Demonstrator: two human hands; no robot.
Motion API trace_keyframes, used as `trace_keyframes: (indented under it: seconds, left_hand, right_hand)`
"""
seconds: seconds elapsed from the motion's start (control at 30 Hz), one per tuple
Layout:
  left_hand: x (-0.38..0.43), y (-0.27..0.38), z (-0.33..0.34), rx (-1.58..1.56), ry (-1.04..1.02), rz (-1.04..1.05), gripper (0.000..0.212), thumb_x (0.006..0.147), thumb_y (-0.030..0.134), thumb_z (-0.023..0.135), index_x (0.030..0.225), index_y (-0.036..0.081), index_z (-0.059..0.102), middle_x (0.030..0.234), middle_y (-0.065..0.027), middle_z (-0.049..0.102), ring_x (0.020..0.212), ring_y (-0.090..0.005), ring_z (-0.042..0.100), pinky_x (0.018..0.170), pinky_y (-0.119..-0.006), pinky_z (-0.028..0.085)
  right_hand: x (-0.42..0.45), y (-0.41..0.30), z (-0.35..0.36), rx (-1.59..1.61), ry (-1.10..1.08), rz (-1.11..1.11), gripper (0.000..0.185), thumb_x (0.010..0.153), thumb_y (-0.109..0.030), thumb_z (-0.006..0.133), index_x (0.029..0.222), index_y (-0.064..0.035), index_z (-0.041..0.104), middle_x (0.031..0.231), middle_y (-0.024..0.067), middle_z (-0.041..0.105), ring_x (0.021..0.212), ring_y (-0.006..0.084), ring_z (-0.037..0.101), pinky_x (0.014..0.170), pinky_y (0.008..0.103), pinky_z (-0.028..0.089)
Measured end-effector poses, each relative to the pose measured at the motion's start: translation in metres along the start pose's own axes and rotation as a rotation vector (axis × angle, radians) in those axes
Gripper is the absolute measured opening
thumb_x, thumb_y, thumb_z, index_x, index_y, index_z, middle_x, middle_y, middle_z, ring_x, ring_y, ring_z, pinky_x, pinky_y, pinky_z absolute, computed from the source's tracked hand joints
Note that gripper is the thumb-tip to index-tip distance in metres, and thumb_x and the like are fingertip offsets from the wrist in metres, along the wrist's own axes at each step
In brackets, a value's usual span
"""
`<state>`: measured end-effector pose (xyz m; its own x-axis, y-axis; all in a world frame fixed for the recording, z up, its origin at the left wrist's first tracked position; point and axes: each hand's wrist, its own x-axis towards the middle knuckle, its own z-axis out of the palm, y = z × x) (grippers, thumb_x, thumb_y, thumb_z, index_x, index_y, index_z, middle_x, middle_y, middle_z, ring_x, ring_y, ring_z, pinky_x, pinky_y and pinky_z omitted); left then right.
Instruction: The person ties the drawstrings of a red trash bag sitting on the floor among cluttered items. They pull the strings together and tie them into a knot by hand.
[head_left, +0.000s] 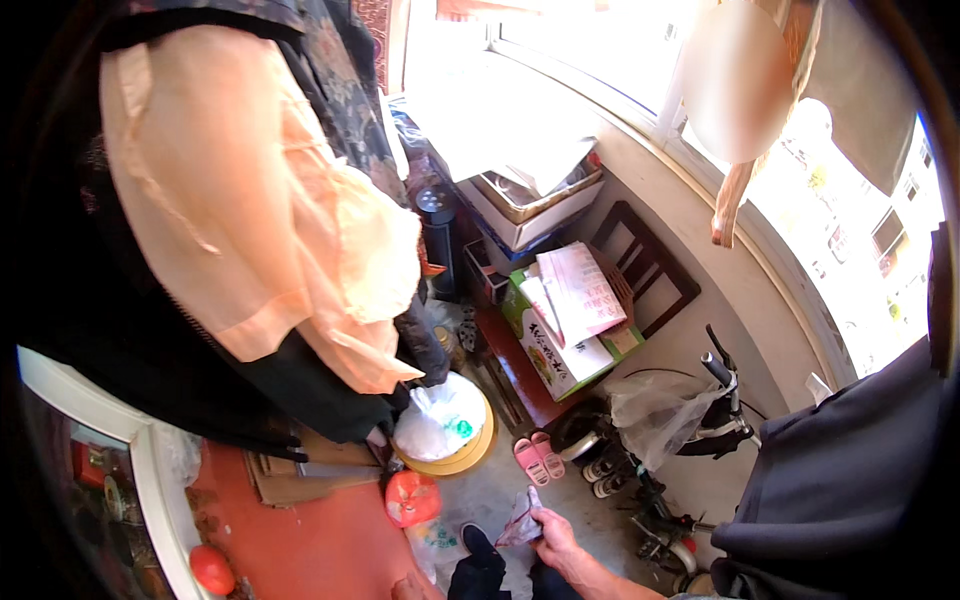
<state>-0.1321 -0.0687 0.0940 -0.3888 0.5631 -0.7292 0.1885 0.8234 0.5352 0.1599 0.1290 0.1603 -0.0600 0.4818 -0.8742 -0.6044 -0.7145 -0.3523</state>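
In front of my legs, my right hand (556, 537) grips a crumpled pale cloth (520, 522), which sticks out past the fingers. Only a small part of my left hand (407, 588) shows at the bottom edge, over the red surface, and its fingers cannot be made out. Just beyond it lie a red plastic bag (413, 498) and a clear plastic bag with green print (435, 536). My dark shoe (477, 538) is on the grey floor.
Clothes, including a peach jacket (225, 187), hang at the left; dark cloth (832, 465) hangs right. A white bag (442, 420) rests on a round yellow lid (480, 450). Pink slippers (538, 457), a folded bicycle (645, 487) and a green-white carton (559, 356) stand ahead.
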Motion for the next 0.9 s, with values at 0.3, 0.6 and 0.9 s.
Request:
trace_keyframes:
  seconds: [0.3, 0.6, 0.9]
  left_hand:
    - [-0.064, 0.000, -0.029, -0.486, 0.064, -0.047, 0.034, 0.095, 0.031, 0.072, 0.119, 0.007, 0.069, 0.107, -0.0119, 0.073, 0.097, -0.0302, 0.071, 0.083, -0.042, 0.056]
    - [-0.097, 0.101, -0.032, -0.987, -0.001, 0.046, 0.036, 0.096, 0.030, 0.073, 0.123, 0.007, 0.067, 0.109, -0.0100, 0.073, 0.096, -0.0273, 0.071, 0.082, -0.040, 0.056]
    - [-0.072, 0.158, 0.001, -0.867, -0.095, 0.222, 0.044, 0.097, 0.019, 0.074, 0.136, 0.008, 0.057, 0.117, -0.0044, 0.069, 0.101, -0.0184, 0.068, 0.085, -0.034, 0.056]
  right_hand:
    - [-0.026, 0.002, 0.044, -0.192, -0.072, 0.009, 0.016, 0.100, -0.011, 0.058, 0.112, -0.0026, 0.064, 0.104, 0.0112, 0.070, 0.095, 0.0278, 0.070, 0.089, 0.0475, 0.059]
    - [-0.037, 0.014, 0.073, -0.555, -0.326, 0.035, 0.023, 0.101, -0.017, 0.062, 0.120, -0.0056, 0.067, 0.103, 0.0053, 0.072, 0.091, 0.0194, 0.070, 0.081, 0.0375, 0.057]
    - [-0.071, 0.030, 0.111, -0.893, -0.708, 0.174, 0.048, 0.107, -0.047, 0.054, 0.129, -0.0070, 0.066, 0.102, 0.0015, 0.068, 0.090, 0.0120, 0.063, 0.077, 0.0310, 0.054]
